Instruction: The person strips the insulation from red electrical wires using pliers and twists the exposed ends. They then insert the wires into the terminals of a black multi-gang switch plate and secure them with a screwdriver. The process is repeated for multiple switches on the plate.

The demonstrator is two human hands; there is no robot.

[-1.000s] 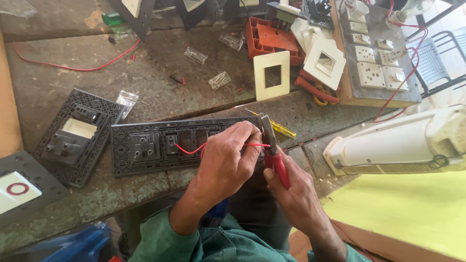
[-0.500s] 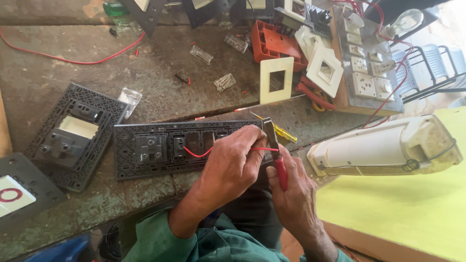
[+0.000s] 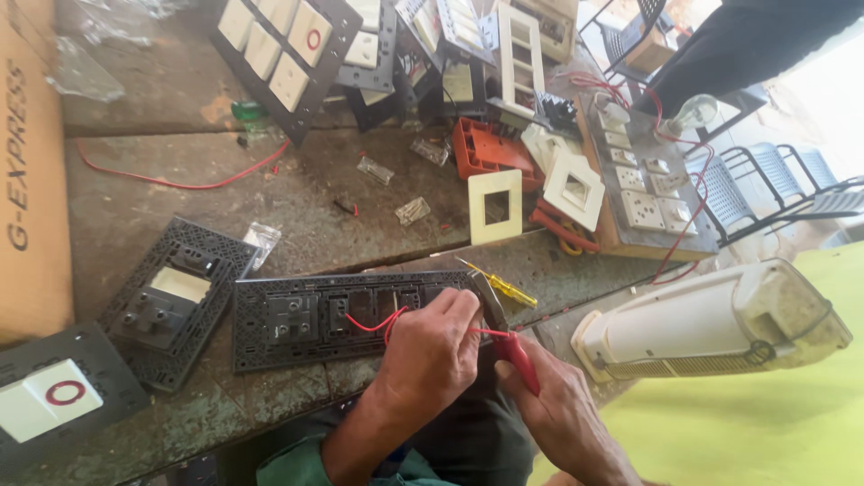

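From my remote seat I see two bare hands, the left hand (image 3: 432, 346) and the right hand (image 3: 558, 414), with no gloves, rings or watch showing on either. Both forearms are uncovered up to the lower edge of the view. A green sleeve (image 3: 301, 461) is pushed up on the left arm (the cloth looks crumpled and a little worn), and more of the same green fabric shows at the bottom between the arms. The right arm's sleeve is out of view.
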